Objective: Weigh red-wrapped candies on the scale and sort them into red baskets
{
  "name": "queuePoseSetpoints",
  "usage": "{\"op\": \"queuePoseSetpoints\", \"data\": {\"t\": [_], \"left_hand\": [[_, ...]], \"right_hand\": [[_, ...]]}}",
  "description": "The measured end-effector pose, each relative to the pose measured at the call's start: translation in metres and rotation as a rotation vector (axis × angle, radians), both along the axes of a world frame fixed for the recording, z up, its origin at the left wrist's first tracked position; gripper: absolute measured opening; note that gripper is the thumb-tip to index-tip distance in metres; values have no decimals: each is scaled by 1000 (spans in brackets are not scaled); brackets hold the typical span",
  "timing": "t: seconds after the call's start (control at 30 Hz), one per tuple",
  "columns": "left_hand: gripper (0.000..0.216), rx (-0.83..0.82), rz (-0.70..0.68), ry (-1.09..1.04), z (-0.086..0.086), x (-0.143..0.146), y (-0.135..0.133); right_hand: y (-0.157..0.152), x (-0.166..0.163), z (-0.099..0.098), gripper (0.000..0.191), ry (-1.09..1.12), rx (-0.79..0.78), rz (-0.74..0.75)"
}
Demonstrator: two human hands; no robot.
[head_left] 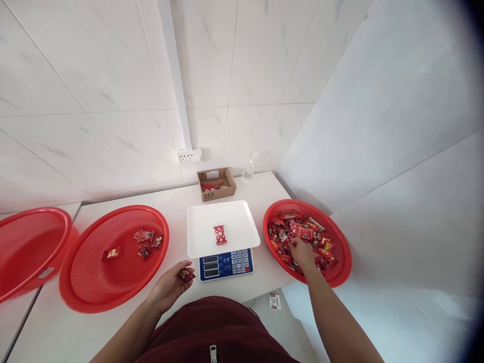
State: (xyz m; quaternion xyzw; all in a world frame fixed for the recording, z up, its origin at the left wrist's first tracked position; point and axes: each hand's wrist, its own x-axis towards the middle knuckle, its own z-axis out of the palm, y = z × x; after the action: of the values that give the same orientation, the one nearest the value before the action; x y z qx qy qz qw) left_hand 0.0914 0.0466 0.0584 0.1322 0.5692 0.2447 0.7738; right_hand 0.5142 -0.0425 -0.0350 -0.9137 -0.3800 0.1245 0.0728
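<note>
A small dark red wrapped packet (186,275) rests in my left hand (172,286), held by the curled fingers just left of the scale. My right hand (302,253) reaches down into the right red basket (342,275), among many small red wrapped packets (302,231). Its fingers are bent together at the packets, and what they grip is hidden. On the white tray (200,237) of the digital scale (227,264) lies one red packet with pale dots (220,235). The middle red basket (91,282), left of my left hand, has several packets (145,242) on its bottom.
Another red basket (56,227) stands at the far left. Behind the scale are a small cardboard box (217,193) with red packets inside and a clear plastic bottle (248,169). A wall socket (189,155) is above the table (177,201). A printed card (275,301) lies below the front edge.
</note>
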Motion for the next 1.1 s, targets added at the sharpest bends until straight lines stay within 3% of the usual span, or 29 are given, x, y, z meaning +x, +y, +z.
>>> {"op": "queuePoseSetpoints", "data": {"t": [0.2,0.43,0.53,0.6,0.67,0.77,0.83,0.9,1.1], "left_hand": [[4,-2,-25,-8,1,2,-2],[4,6,-8,-1,4,-1,-3],[4,13,4,6,1,-4,-4],[4,17,7,-6,-2,-6,-4],[5,20,5,-29,-6,-7,-4],[6,18,-6,-52,-9,-7,-4],[7,16,-11,-55,-10,-8,-5],[7,21,-5,-58,-11,-11,-6],[6,14,59,-36,-11,-26,-8]], "right_hand": [[4,-1,8,33,8,-103,77],[5,-11,15,18,-38,-121,136],[9,-13,24,27,-107,-1,12],[17,-15,33,36,-94,161,-113],[30,-22,40,40,16,355,-182],[55,-49,45,36,388,559,-190],[72,-74,45,33,677,555,-155],[87,-98,41,32,798,487,-75],[106,-147,24,47,412,465,238]]}}
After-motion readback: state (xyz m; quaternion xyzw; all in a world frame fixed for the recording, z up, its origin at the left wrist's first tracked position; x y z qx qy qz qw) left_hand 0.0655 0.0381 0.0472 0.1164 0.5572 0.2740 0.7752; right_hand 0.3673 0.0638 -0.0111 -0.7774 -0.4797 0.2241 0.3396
